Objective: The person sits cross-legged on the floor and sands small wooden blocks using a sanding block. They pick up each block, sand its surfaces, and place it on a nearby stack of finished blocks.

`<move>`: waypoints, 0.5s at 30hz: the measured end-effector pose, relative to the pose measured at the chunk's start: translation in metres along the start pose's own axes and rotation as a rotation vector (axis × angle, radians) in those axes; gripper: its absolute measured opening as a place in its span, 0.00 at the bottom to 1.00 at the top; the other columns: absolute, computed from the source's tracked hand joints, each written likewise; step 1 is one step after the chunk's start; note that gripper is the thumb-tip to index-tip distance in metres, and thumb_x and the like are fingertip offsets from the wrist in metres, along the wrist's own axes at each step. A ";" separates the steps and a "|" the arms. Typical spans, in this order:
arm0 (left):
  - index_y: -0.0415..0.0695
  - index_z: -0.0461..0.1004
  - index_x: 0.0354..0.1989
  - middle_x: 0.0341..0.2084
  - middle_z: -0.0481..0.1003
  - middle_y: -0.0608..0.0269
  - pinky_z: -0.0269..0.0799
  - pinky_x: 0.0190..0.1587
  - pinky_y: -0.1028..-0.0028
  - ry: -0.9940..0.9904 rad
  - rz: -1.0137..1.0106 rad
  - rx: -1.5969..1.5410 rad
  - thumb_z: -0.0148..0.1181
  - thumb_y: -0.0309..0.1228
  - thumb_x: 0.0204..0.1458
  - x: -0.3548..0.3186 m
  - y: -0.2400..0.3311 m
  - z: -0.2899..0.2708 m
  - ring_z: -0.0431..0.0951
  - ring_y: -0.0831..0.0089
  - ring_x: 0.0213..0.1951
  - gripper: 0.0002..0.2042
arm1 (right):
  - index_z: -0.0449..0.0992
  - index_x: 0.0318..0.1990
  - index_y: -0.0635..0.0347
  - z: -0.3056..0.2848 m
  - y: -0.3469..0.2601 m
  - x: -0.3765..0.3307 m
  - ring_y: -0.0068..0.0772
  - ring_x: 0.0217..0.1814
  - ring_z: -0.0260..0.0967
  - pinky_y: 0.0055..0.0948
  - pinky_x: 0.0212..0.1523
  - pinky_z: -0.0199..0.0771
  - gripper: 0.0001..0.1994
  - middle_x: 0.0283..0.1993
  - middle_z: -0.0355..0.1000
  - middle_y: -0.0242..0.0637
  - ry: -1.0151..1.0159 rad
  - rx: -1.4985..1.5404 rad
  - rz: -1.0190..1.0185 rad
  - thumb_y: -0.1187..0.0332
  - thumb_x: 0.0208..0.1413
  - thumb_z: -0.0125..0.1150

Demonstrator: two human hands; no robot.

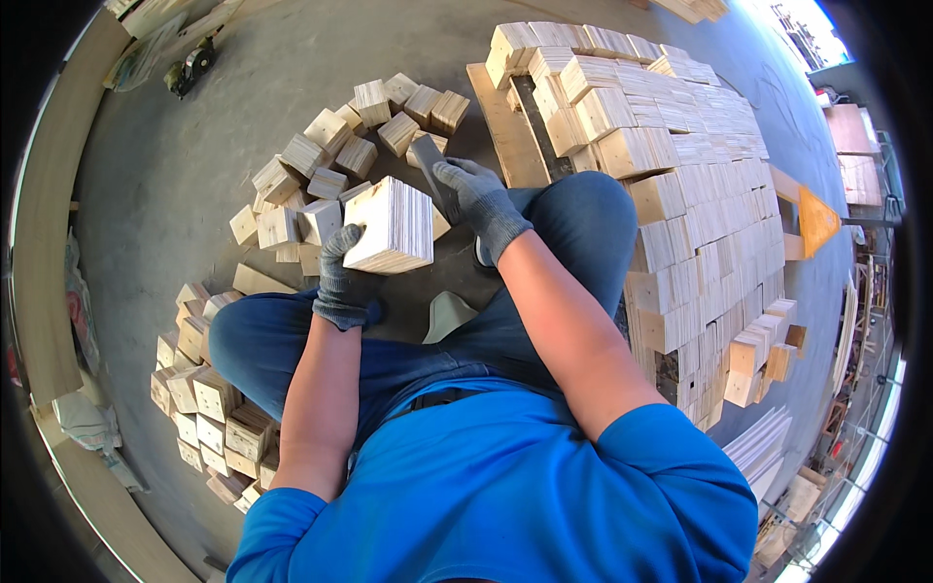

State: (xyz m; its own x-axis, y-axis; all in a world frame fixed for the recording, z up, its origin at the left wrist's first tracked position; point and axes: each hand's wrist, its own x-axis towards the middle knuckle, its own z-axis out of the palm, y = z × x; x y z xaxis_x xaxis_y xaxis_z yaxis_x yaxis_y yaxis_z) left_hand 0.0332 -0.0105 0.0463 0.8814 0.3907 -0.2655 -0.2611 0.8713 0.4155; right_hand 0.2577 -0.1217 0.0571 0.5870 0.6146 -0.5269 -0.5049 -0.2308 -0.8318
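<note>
Between my knees, my left hand (340,277), in a grey knit glove, grips a plywood block (394,225) by its near left side. The block is tilted, its layered edge facing right. My right hand (478,199), gloved alike, is closed around a flat dark grey bar (428,165) just right of the block. The bar stands upright at a slant; its exact kind I cannot make out. A narrow gap or light contact lies between bar and block; I cannot tell which. Past my hands, loose plywood blocks (330,131) lie heaped on the floor.
Stacked rows of blocks (714,209) rise on my right, with a flat board (510,126) by their far left corner. More blocks (209,398) sit beside my left knee. A power tool (190,68) lies far left on the concrete floor (146,194). A yellow triangular piece (818,222) stands beyond the stack.
</note>
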 end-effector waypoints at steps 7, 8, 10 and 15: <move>0.39 0.63 0.73 0.61 0.75 0.49 0.73 0.67 0.50 0.185 0.041 0.167 0.73 0.44 0.51 0.003 0.008 -0.002 0.78 0.51 0.60 0.42 | 0.81 0.58 0.63 0.012 0.014 -0.020 0.27 0.43 0.81 0.27 0.43 0.83 0.17 0.49 0.83 0.38 -0.052 0.254 0.104 0.64 0.66 0.68; 0.39 0.63 0.73 0.61 0.75 0.49 0.73 0.68 0.51 0.201 0.054 0.188 0.74 0.42 0.51 0.004 0.008 -0.005 0.78 0.52 0.60 0.42 | 0.81 0.58 0.63 0.009 0.020 -0.013 0.27 0.43 0.81 0.27 0.44 0.83 0.17 0.48 0.83 0.38 -0.049 0.263 0.087 0.64 0.66 0.68; 0.39 0.62 0.73 0.60 0.76 0.50 0.73 0.68 0.53 0.239 0.089 0.226 0.76 0.40 0.49 0.006 0.008 -0.009 0.78 0.53 0.61 0.43 | 0.81 0.58 0.63 0.008 0.024 -0.010 0.27 0.44 0.81 0.27 0.44 0.82 0.18 0.48 0.83 0.38 -0.058 0.289 0.068 0.63 0.66 0.68; 0.40 0.65 0.71 0.59 0.76 0.55 0.77 0.64 0.60 0.177 0.184 0.214 0.77 0.34 0.50 0.013 0.015 -0.008 0.80 0.59 0.58 0.39 | 0.81 0.59 0.62 0.010 0.030 -0.009 0.27 0.41 0.79 0.28 0.39 0.80 0.19 0.47 0.83 0.37 -0.118 0.314 0.075 0.60 0.67 0.68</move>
State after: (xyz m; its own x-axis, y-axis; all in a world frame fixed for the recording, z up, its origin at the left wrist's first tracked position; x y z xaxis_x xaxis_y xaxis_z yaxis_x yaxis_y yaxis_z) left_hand 0.0373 0.0099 0.0426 0.7401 0.5978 -0.3081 -0.3046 0.7064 0.6389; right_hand 0.2311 -0.1266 0.0380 0.4725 0.6923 -0.5454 -0.7249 -0.0467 -0.6873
